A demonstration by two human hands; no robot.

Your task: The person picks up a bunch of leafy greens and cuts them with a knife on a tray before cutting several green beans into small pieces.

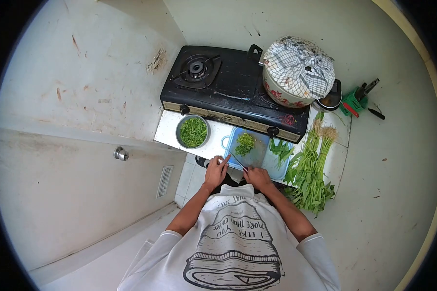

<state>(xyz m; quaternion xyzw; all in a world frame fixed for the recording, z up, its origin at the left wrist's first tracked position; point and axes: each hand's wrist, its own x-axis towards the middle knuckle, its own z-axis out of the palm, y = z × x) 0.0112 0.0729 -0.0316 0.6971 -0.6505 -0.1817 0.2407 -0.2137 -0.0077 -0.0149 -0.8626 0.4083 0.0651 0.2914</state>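
Note:
My right hand (258, 178) grips the handle of a knife (237, 161), whose thin blade slants up and left over the near edge of a blue cutting board (230, 140). My left hand (215, 171) is at the board's near left corner, fingers stretched out beside the blade, holding nothing that I can see. Chopped greens (245, 144) lie in a pile on the board. To their right rest some loose green leaves (280, 151). A round bowl (178, 140) filled with chopped greens (193, 132) stands left of the board.
Behind the board is a black two-burner stove (238, 77), carrying a large floral pot (281, 97) topped with a checked cloth (301, 65). Long-stemmed leafy bunches (313, 169) hang over the counter's right side. A green basket (354, 101) with knives stands farther back. A door knob (122, 153) juts out left.

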